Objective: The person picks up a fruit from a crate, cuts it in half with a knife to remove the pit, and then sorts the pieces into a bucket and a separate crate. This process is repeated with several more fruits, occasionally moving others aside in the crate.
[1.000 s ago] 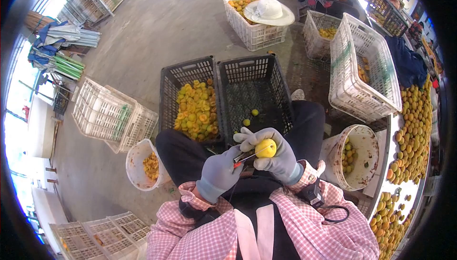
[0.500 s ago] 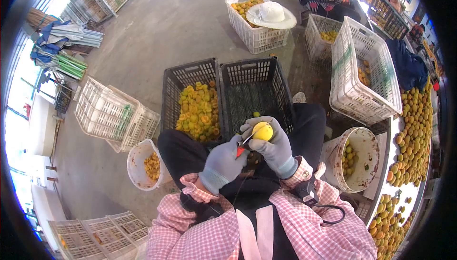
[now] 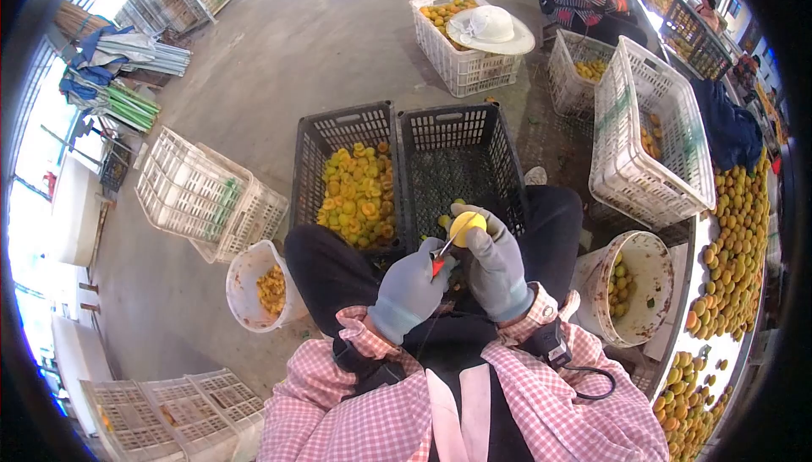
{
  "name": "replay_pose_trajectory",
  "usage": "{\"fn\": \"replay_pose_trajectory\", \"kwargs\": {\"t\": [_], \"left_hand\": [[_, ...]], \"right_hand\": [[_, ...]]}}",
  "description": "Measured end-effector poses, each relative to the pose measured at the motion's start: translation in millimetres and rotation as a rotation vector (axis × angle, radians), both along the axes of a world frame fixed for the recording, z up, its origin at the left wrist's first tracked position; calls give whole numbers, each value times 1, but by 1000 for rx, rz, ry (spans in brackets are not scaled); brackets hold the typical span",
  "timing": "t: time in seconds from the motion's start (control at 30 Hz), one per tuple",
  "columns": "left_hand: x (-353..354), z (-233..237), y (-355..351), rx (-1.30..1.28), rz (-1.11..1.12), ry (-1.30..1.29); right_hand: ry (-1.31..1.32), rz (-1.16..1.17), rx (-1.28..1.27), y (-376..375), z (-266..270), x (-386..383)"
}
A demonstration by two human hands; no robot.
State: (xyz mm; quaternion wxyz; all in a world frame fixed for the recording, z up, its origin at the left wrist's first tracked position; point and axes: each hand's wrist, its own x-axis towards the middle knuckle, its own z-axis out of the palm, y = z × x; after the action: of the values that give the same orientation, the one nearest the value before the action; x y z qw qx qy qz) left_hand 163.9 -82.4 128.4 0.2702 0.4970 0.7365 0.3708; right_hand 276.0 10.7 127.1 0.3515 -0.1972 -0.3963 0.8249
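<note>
The yellow fruit (image 3: 468,229) is in the gloved right hand (image 3: 497,263), whose fingers are closed on it over the near end of the right black crate (image 3: 452,162). The gloved left hand (image 3: 410,289) has its fingers shut around a red-handled tool (image 3: 437,267); the metal end meets the fruit, though how deep it sits cannot be told. Judged by eye, the fruit is light, firm enough to hold but easily bruised, and slippery where juice runs; hold is best taken around its sides, clear of the metal. Directly beside that crate stands the left black crate (image 3: 302,174), bearing cut fruit pieces (image 3: 359,191). The person's knees flank both hands and restrict sideways reach. A stained white bucket (image 3: 239,297) stands outside the left knee, a larger bucket (image 3: 651,280) outside the right; beyond the latter, a desk (image 3: 697,346) carries many loose fruits (image 3: 732,251).
</note>
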Motion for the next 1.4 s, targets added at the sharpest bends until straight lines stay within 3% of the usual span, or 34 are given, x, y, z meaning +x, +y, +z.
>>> {"fn": "replay_pose_trajectory", "kwargs": {"t": [0.03, 0.27, 0.4, 0.47, 0.5, 0.57, 0.63, 0.77, 0.83, 0.87, 0.9, 0.97, 1.0, 1.03, 1.1, 1.13, 1.23, 1.27, 1.3, 1.37, 1.4], "left_hand": [[-1, -3, 1, -33, 7, 21], [-9, -41, -13, 1, 1, 43], [-17, -32, -4, -82, -18, -78], [-19, -36, -11, -85, 120, -622], [-27, -38, -13, -87, 115, -624], [-42, -41, -13, -29, 210, -935], [-46, -41, 5, -31, 257, -994], [-53, -80, 58, -149, 204, -828], [-53, -101, 85, -189, 256, -903], [-58, -101, 90, -362, 135, -744], [-58, -106, 95, -371, 126, -745], [-56, -118, 106, -407, 69, -97], [-56, -118, 104, -353, 15, 82], [-49, -104, 101, -362, 8, 80], [-33, -74, 91, -80, -121, -45], [-28, -63, 88, -6, -189, 73], [-20, -32, 88, 68, -282, 271], [-21, -30, 89, 157, -338, 375], [-22, -28, 90, 247, -398, 479], [-24, -22, 91, 338, -414, 531], [-25, -17, 91, 436, -450, 574]], "right_hand": [[82, -17, -115, -2, -5, -3], [72, -11, -172, -13, -30, -6], [41, -11, -169, 1, -39, -12], [146, -102, -273, 13, -45, -6], [177, -112, -310, 27, -52, -1], [234, -36, -562, 39, -38, 6], [230, 24, -609, 38, -31, 11], [179, 166, -655, 46, -45, 19], [134, 138, -688, 51, -53, 22], [34, 100, -665, 53, -53, 23], [-67, 62, -644, 54, -54, 24], [-129, 16, -629, 57, -56, 26], [-168, -1, -565, 59, -56, 28], [-206, -14, -502, 60, -58, 29], [-297, -14, -483, 65, -65, 29], [-385, -6, -448, 67, -69, 28], [-165, 0, -535, 60, -78, 12], [-292, -24, -97, 51, -72, 13], [-292, -21, -102, 52, -70, 15], [-514, 102, 877, 59, -66, 21], [-548, 128, 877, 59, -53, 23]]}}
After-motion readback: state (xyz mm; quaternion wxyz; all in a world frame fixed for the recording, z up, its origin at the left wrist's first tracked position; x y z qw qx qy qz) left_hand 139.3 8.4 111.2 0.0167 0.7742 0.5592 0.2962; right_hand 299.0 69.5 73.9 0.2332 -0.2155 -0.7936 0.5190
